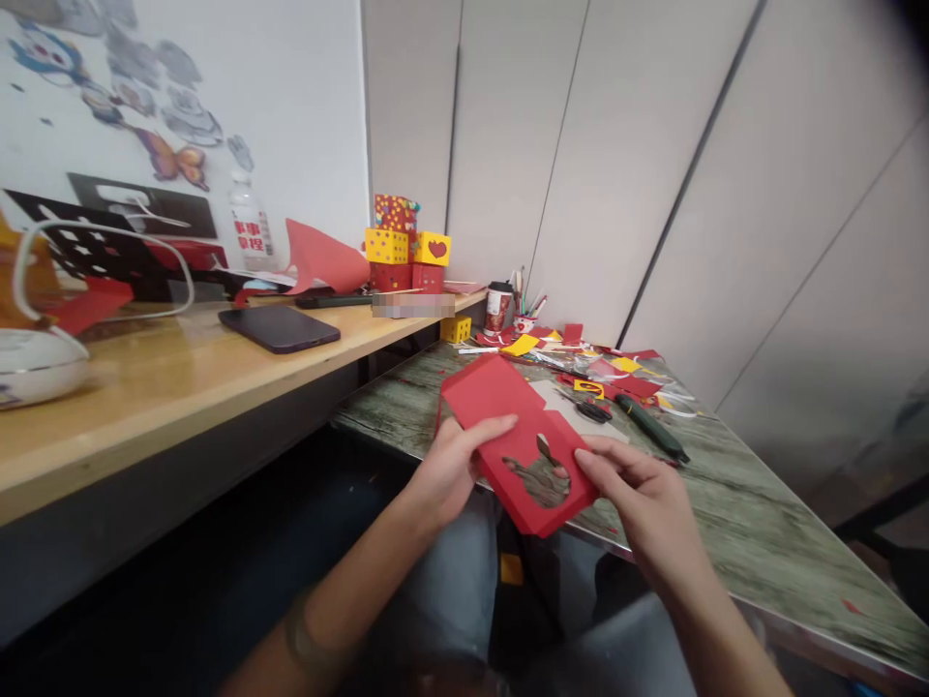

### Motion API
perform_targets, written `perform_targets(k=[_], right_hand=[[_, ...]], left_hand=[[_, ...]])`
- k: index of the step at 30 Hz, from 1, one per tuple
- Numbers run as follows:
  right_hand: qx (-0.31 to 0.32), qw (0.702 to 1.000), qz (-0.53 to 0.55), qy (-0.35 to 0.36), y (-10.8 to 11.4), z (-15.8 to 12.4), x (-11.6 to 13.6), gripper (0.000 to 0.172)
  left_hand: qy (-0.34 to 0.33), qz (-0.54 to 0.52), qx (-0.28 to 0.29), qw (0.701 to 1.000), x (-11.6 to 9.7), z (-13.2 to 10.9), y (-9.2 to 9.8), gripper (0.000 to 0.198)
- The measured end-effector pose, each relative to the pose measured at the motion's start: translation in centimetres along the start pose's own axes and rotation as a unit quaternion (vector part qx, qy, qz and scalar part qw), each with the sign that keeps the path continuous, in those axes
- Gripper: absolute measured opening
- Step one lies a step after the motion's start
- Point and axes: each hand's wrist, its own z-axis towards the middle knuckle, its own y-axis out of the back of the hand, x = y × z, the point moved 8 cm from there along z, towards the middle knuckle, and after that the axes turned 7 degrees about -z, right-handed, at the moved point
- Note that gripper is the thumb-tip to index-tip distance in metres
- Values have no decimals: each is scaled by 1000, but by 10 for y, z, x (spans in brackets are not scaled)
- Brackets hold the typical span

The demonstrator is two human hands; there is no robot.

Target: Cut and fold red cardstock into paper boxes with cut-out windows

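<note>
Red paper with cut-out hole, pinched by left hand, right hand

The left hand has its fingers tucked under the red paper, so only the thumb shows. The right hand covers part of the red paper's right edge. Behind the red paper a blurry patch hides whatever lies there. Farther behind it, thin sticks in a small cup are too tiny to name. Far left of the red paper, a white round thing is cut off by the picture's edge.
</note>
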Motion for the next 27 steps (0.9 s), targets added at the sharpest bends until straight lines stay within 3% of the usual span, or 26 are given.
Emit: perform_targets(k=[3, 7, 20, 27], right_hand=[[11, 999, 36, -23, 1, 2, 1, 16], [39, 996, 68, -49, 2, -3, 3, 18], [-20, 999, -17, -29, 22, -18, 12, 11], [-49, 999, -23, -8, 26, -29, 23, 11]], left_hand=[[-26, 8, -5, 1000, -16, 6, 9, 22], [-45, 39, 12, 998, -30, 9, 5, 24], [-129, 105, 27, 986, -52, 3, -19, 24], [-128, 100, 52, 985, -57, -3, -29, 20]])
